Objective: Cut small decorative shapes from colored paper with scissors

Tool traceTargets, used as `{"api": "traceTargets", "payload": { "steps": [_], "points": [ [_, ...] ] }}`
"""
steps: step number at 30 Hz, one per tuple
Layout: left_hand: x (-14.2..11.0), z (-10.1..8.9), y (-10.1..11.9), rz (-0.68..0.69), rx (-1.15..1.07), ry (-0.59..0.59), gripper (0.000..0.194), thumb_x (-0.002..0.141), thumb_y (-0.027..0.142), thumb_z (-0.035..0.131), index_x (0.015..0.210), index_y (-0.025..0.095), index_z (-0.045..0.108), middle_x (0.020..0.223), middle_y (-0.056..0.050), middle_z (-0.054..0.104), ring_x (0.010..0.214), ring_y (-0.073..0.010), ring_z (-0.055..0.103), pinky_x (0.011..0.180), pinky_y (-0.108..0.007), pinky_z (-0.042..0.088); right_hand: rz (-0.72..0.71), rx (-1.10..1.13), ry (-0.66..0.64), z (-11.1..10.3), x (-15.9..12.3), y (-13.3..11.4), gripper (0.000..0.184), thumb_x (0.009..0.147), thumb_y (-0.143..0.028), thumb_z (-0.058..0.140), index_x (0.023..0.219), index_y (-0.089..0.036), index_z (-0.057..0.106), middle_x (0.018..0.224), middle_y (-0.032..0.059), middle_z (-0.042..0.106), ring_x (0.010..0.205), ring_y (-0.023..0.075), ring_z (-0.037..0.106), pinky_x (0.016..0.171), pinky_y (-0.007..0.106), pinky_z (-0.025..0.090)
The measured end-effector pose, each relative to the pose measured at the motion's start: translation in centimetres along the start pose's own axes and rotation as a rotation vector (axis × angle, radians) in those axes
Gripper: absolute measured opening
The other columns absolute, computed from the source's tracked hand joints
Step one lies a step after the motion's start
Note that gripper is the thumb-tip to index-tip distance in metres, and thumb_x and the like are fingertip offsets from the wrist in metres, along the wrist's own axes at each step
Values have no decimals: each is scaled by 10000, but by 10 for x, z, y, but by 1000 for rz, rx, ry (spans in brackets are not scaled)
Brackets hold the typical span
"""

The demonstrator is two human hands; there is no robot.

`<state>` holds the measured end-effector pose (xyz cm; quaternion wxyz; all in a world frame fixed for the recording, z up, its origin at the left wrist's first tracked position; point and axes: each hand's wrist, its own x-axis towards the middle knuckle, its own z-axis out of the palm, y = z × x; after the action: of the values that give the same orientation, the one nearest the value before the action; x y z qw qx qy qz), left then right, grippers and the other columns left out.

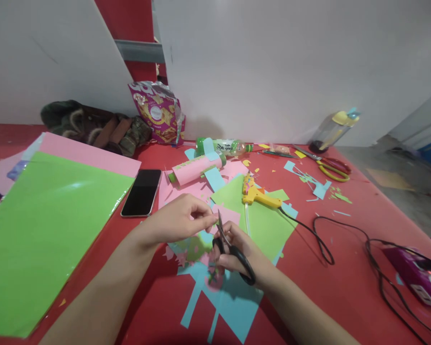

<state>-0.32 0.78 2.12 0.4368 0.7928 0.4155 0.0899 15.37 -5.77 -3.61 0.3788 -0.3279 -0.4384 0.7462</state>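
Observation:
My right hand grips a pair of black-handled scissors, blades pointing up and away from me. My left hand is closed in a pinch, its fingertips beside the blades. A piece of pink paper shows right at those fingertips and seems held there, partly behind the scissors. Below both hands are small pink and green paper cutouts and light blue paper with strips cut into it. Just beyond, a yellow glue gun rests on a green sheet.
A phone and large green sheets lie left. Behind are a pink-wrapped bottle, a green bottle and a snack bag. Larger scissors, a water bottle, a black cord and a purple box are right.

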Motion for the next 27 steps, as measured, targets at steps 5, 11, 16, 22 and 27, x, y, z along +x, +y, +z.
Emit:
{"api": "traceTargets", "payload": {
  "steps": [5, 11, 16, 22, 27],
  "points": [
    [1, 1, -4, 17, 9, -7, 326, 755, 316, 418, 503, 119, 485, 468, 27, 385, 451, -64, 323, 419, -188, 222, 29, 7, -10, 0, 0, 1, 415, 616, -379, 665, 804, -208, 337, 602, -67, 462, 463, 68, 478, 448, 219, 380],
    [0, 0, -3, -19, 71, -31, 339, 758, 327, 400, 520, 111, 506, 479, 22, 410, 454, -67, 345, 426, -189, 223, 23, -13, -1, -2, 1, 2, 418, 610, -383, 671, 794, -197, 345, 602, -70, 451, 473, 58, 469, 462, 209, 375],
    [0, -1, -2, -40, 78, -45, 341, 758, 328, 388, 527, 110, 510, 475, 26, 384, 450, -67, 334, 422, -192, 216, 9, -11, 5, -2, 1, 2, 402, 616, -367, 671, 788, -194, 351, 596, -75, 442, 461, 48, 453, 439, 187, 368],
    [0, 0, -3, -54, 52, -41, 342, 759, 334, 387, 504, 121, 467, 470, 31, 351, 445, -66, 310, 418, -194, 213, 25, -24, 26, -2, 0, 1, 397, 610, -365, 676, 778, -192, 360, 584, -85, 407, 449, 43, 452, 423, 177, 360],
    [1, 0, -4, -57, 43, -44, 343, 759, 335, 387, 507, 121, 481, 468, 31, 353, 442, -67, 310, 415, -190, 221, 40, -23, 37, -1, 0, 2, 405, 604, -372, 678, 776, -193, 359, 572, -92, 396, 432, 41, 459, 416, 178, 361]
  ]
}}
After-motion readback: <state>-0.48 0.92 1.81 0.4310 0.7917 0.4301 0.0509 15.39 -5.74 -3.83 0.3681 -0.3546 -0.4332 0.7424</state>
